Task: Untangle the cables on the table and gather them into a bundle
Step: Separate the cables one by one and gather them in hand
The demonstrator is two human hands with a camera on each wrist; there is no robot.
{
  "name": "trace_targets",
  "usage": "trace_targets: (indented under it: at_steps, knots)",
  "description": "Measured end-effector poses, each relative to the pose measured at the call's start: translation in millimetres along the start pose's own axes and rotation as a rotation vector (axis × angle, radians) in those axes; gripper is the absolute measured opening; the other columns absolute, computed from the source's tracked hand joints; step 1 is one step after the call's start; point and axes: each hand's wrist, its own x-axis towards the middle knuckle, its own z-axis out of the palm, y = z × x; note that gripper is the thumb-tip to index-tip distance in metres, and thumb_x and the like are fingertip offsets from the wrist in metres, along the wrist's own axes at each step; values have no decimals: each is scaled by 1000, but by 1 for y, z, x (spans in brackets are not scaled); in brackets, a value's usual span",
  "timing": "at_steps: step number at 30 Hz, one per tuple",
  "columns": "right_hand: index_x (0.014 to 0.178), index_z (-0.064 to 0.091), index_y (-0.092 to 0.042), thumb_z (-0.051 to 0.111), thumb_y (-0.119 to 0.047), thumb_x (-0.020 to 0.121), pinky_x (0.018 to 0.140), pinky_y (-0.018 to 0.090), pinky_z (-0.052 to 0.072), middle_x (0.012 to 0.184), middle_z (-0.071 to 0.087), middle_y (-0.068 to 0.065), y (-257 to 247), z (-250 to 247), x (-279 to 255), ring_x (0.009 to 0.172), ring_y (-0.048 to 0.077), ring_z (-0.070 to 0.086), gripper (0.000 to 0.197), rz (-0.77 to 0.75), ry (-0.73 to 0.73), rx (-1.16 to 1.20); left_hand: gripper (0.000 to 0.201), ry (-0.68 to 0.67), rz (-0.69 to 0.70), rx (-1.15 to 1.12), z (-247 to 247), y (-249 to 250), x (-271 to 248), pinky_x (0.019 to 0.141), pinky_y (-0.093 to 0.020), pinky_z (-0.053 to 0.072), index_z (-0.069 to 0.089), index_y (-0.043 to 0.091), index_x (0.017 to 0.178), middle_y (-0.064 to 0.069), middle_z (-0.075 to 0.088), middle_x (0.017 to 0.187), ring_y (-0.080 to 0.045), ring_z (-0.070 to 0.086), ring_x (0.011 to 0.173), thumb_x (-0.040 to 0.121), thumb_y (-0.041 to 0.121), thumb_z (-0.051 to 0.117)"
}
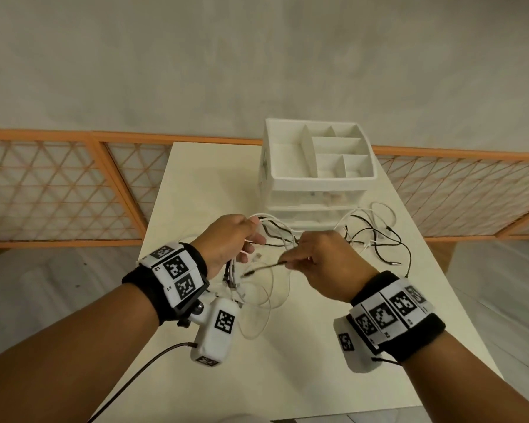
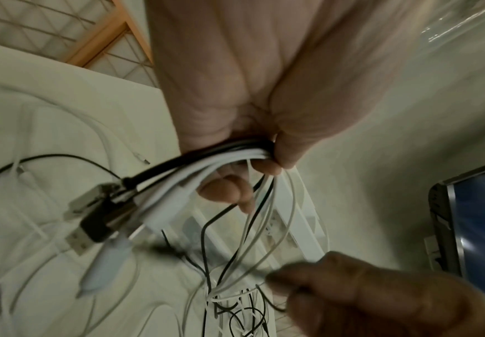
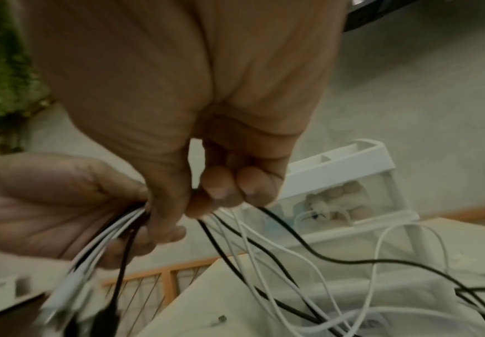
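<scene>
My left hand is raised above the table and grips a bundle of white and black cables. In the left wrist view the cable bundle crosses my palm, its USB plugs sticking out to the left. My right hand pinches a thin black cable near its end, just right of the left hand. In the right wrist view the right hand's thumb and fingers close on this black cable. More tangled cables trail onto the table at the right.
A white drawer organizer with open top compartments stands at the back of the cream table. An orange lattice fence runs behind the table. A dark screen shows in the left wrist view.
</scene>
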Motion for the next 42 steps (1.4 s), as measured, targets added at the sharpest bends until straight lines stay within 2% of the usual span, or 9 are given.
trace_targets:
  at_steps: [4,10,16,22,25,29,33,39,42]
  knots:
    - [105,80,-26,66,-19,94,77,31,48,92,75,4,-17,9,5,91,23,65,20,50,-211,-131,26,-136,3,54,12,5,-7,76,-39,59,58,7,107,-15,71,108,-28,69,85,106,28,42]
    - [80,74,-13,69,-14,85,69,32,48,78,73,4,-37,15,16,73,22,61,7,188,35,-53,32,-65,91,445,30,-8,-11,54,-30,45,53,18,92,-7,69,78,-22,59,56,105,38,32]
    - [127,55,-39,81,-34,77,64,28,43,69,48,-20,-26,2,15,67,7,49,56,271,16,8,42,-105,149,417,9,-12,-10,64,-31,42,67,17,84,-5,64,72,-19,53,67,91,53,45]
    - [75,67,-18,65,-42,89,69,32,53,73,67,2,28,7,3,73,24,64,28,613,-312,-124,43,-185,270,325,-21,4,-26,65,-6,35,64,-8,82,6,53,60,-2,49,54,100,29,51]
    - [79,67,-21,61,-28,87,73,36,59,84,75,12,75,-25,-9,78,34,70,13,845,-62,-127,55,-206,187,654,-47,-9,-23,68,-26,42,64,-2,86,2,52,64,-12,48,62,90,51,52]
    - [94,72,-16,61,-1,82,73,33,50,86,70,14,81,-27,-6,81,36,64,23,653,572,-103,29,-103,68,945,-48,-48,-9,63,-26,39,70,17,89,2,54,69,-15,54,67,104,24,45]
    - [92,69,-24,63,-3,83,78,29,50,93,74,11,93,1,-12,91,34,67,24,784,261,39,30,-29,88,813,-41,-70,-8,59,-25,37,71,7,90,-14,66,78,-19,51,66,102,22,48]
    - [152,33,-36,69,-3,87,90,29,47,140,60,6,93,13,-30,92,30,68,81,765,338,197,34,-43,-8,784,-41,-69,-9,47,-13,33,65,18,74,4,63,74,-11,51,59,98,7,43]
    - [152,30,-25,67,-6,85,88,40,53,121,69,12,82,42,-36,103,38,67,79,782,347,104,29,119,-50,626,-43,-68,-7,49,-21,37,68,16,80,7,61,67,-13,51,56,100,12,47]
